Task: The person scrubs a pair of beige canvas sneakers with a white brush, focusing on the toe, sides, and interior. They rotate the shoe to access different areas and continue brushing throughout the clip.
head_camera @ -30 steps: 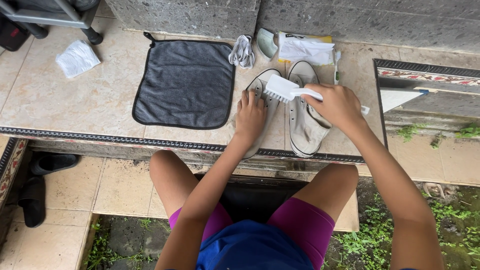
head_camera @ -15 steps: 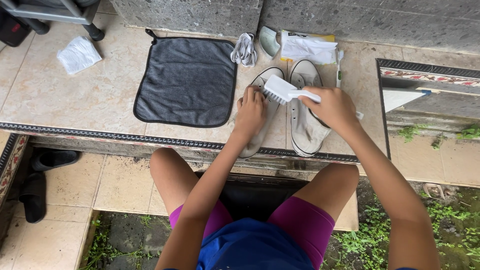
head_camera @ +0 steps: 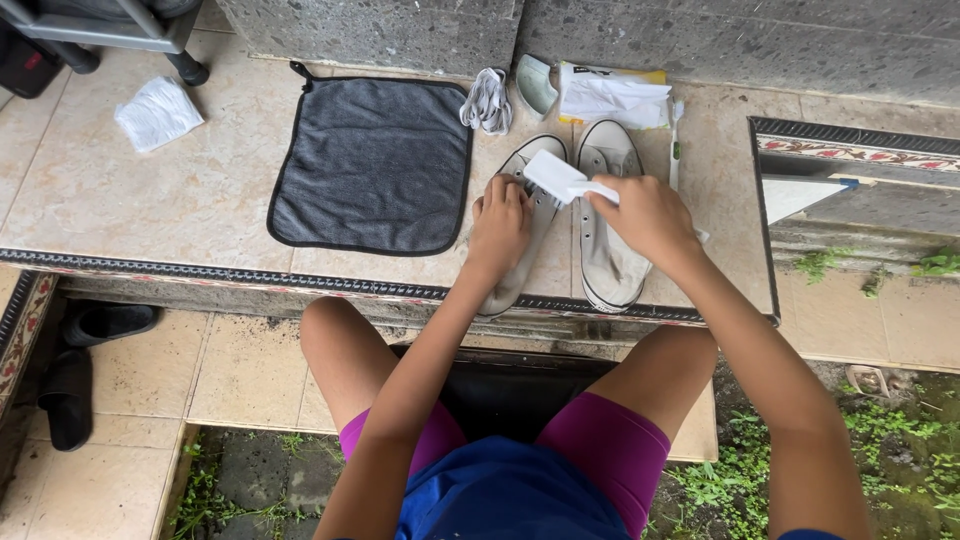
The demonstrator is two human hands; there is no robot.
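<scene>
Sneakers, a grey-white pair, lie side by side on the tiled ledge [head_camera: 150, 210]: left hand [head_camera: 500, 222] presses flat on the left sneaker [head_camera: 522, 215], right hand [head_camera: 648, 215] grips a white brush [head_camera: 556, 177] above the right sneaker [head_camera: 607, 215]; beyond lie bundled laces [head_camera: 487, 100].

1. A raised ledge of beige stone tiles [head_camera: 180, 200] fills the upper half of the view, its front edge trimmed with a dark patterned border [head_camera: 250, 277] running from 9 o'clock towards 3 o'clock.
2. At 12 o'clock a rough grey stone wall [head_camera: 700, 40] rises behind the ledge.
3. A lower tiled floor [head_camera: 250, 370] lies at 7 o'clock, with a dark drain opening [head_camera: 510, 385] near 6 o'clock.
4. Green weeds and moss [head_camera: 890, 440] grow over the ground at 4 o'clock.
5. At 11 o'clock, metal legs of a chair or frame [head_camera: 120, 35] stand on the ledge.
6. The light is soft, even daylight, without hard shadows.
</scene>
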